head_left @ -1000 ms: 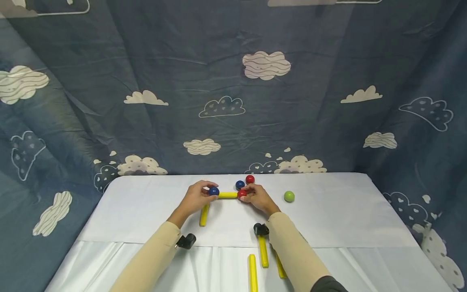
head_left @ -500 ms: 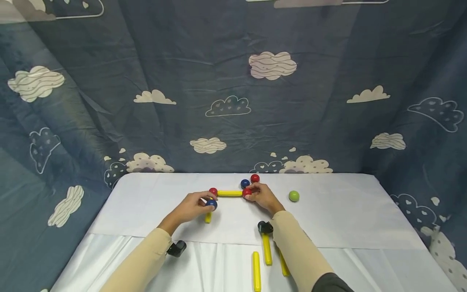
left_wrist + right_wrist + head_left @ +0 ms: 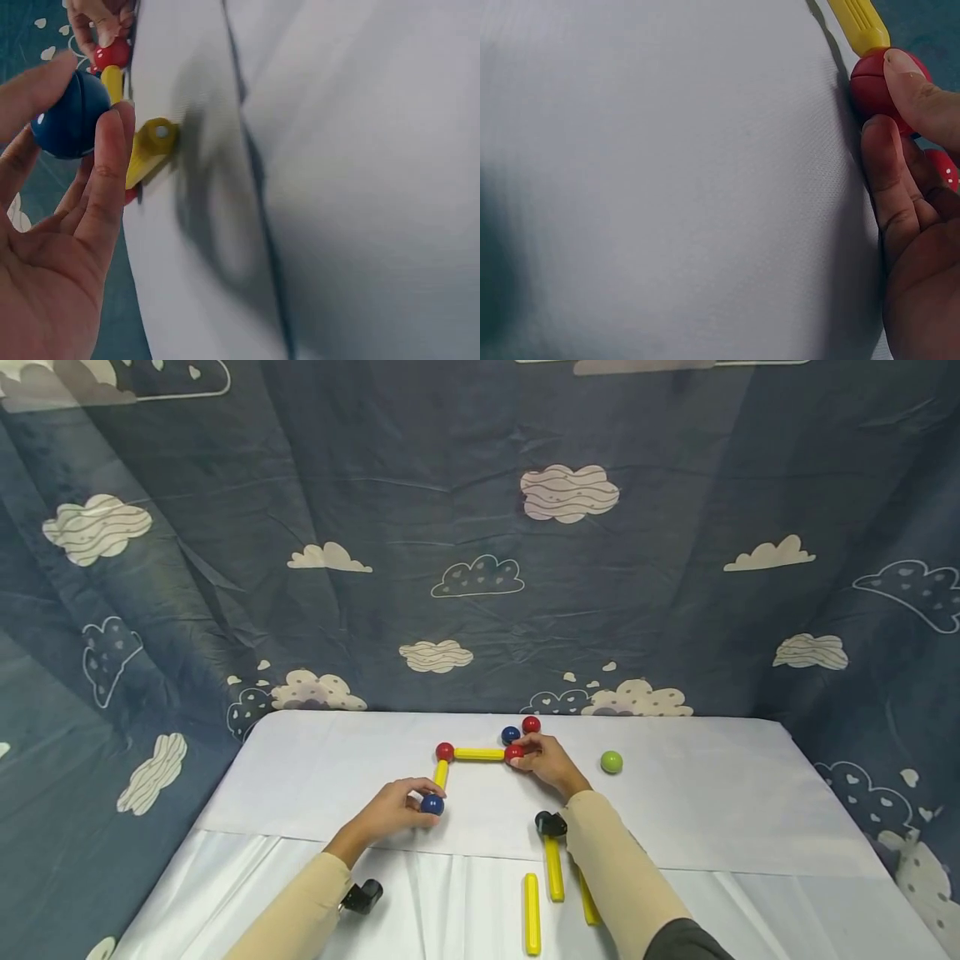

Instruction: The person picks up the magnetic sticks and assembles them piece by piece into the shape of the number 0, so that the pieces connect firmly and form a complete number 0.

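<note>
My left hand pinches a blue ball between thumb and fingers, near the close end of a yellow rod. In the left wrist view that rod's end shows a bare metal dot, and the blue ball appears apart from it. The rod's far end meets a red ball. From there a second yellow rod runs right to another red ball. My right hand pinches this right-hand red ball, joined to the rod in the right wrist view.
Behind the right hand lie a blue ball and a red ball. A green ball sits to the right. Loose yellow rods lie toward the front, one partly under the right forearm. A cloud-patterned cloth hangs behind the white table.
My left hand has carried the blue ball toward me, from in front of the corner red ball to the rod's near end. The right hand keeps its hold. The head view has shifted slightly.
</note>
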A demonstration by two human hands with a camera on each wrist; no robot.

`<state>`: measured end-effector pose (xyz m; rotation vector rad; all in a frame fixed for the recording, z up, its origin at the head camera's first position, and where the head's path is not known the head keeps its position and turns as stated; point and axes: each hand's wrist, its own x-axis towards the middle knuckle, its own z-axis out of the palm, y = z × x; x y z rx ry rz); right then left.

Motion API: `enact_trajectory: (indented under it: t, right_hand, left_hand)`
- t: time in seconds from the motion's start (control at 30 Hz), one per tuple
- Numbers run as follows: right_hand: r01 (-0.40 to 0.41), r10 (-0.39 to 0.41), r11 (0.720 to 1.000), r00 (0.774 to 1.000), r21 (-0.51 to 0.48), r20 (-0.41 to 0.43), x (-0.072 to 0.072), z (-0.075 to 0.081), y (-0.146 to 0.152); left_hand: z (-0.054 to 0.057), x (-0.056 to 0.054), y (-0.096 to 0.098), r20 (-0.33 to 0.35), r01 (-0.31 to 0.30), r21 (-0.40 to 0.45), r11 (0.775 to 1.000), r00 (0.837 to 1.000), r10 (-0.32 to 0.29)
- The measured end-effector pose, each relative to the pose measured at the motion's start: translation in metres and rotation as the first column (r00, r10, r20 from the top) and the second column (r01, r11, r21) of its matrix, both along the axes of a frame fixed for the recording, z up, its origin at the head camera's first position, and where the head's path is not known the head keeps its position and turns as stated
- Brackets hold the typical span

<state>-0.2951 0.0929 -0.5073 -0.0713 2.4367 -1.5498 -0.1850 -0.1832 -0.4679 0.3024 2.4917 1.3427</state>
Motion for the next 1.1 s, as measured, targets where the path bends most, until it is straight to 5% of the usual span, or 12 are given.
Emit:
enact_trajectory:
  t: [0.37,1.1]
  right_hand:
    - [-0.003,0.003,1.000,1.000,0.002,-0.003,-0.001,0.002,0.001]
    - [0.001,-0.001,1.000,1.000,0.011,-0.006,0.000,-0.001,-0.002]
  left_hand:
    - [-0.009,0.007,-0.002,-0.036,-0.122,-0.137,0.983,0.992,0.118]
    - [-0.015,0.009,-0.001,-0.042,-0.056,-0.233,0.971,0.998,0.048]
